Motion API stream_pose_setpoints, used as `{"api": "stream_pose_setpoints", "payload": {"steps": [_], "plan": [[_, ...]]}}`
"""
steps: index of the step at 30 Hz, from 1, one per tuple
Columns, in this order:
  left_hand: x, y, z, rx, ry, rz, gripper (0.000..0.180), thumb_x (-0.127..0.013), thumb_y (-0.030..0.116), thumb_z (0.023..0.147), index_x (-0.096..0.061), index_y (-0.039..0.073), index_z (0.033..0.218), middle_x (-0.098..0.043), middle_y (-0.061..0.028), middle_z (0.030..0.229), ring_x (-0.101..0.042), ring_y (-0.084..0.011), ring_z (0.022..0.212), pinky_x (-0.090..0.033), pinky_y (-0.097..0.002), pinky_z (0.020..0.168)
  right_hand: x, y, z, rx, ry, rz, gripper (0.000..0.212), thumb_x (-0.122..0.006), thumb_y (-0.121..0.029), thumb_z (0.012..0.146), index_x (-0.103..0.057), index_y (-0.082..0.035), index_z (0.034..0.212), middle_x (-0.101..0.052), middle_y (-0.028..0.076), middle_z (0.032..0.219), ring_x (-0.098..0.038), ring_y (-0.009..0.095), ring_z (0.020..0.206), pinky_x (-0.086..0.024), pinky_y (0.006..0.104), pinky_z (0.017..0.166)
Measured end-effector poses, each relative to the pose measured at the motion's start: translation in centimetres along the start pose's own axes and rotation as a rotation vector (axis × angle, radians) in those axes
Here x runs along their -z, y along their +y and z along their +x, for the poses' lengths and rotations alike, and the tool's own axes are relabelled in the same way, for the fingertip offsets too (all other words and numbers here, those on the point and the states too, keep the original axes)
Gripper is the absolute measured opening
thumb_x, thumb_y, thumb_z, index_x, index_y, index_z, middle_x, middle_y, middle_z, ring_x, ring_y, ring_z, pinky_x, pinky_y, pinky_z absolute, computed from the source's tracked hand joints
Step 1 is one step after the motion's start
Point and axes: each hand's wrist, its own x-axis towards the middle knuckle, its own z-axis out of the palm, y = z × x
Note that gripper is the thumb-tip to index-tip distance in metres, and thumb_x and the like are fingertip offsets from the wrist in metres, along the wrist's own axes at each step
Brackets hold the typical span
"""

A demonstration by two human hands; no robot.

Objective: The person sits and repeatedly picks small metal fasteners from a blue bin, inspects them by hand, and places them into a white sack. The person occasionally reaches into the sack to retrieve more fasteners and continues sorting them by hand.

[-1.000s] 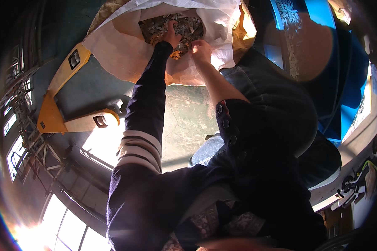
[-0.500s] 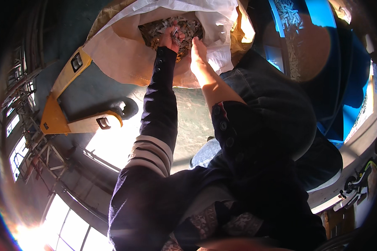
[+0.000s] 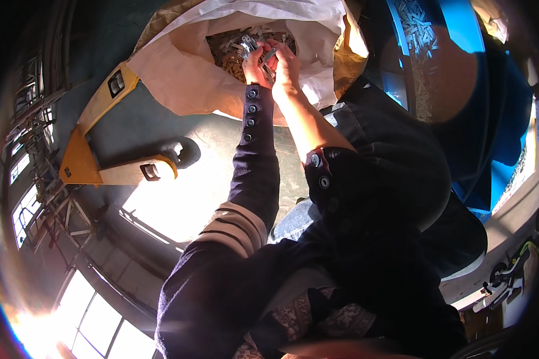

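Observation:
A large paper sack with a white liner stands open in front of me, with many small flat metal pieces inside. Over its mouth my left hand is curled round a small bunch of grey metal pieces, their ends sticking up past the fingers. Against it, my right hand has its fingers closed on a grey metal piece at the bunch. The exact shape of the pieces is too small to tell, and part of the bunch is hidden by the fingers.
Left of the sack lie the yellow forks of a pallet truck on the floor. At the right stands a blue bin with more small metal pieces. My bent knee is between sack and bin. Strong sunlight falls on the floor.
My left hand has moved right and lifted pieces from the pile. My right hand, stretched out beside it before, has come up to the left hand and closed its fingers.

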Motion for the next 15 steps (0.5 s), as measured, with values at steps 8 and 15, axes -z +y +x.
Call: {"api": "stream_pose_setpoints", "payload": {"steps": [8,15], "plan": [[-1.4,0.0,0.4,-0.354,0.071,0.138,0.015,-0.051,0.012,0.069,-0.051,0.004,0.082,-0.058,-0.0117,0.078,-0.056,-0.0227,0.073,-0.046,-0.034,0.072,-1.2,-1.4,0.6,0.036,-0.121,0.091,0.024,-0.053,-0.026,0.08,-0.056,-0.002,0.082,-0.062,0.01,0.083,-0.058,0.015,0.073,-0.046,0.0278,0.071],[-6.0,3.1,-2.4,-0.718,0.003,0.393,0.018,-0.056,0.015,0.078,-0.051,0.003,0.09,-0.055,-0.0117,0.088,-0.054,-0.0191,0.076,-0.044,-0.0283,0.073,-5.3,-2.9,-1.4,0.815,-0.508,-0.413,0.019,-0.045,-0.015,0.08,-0.058,-0.003,0.073,-0.063,0.009,0.083,-0.056,0.013,0.08,-0.041,0.027,0.079]]}}
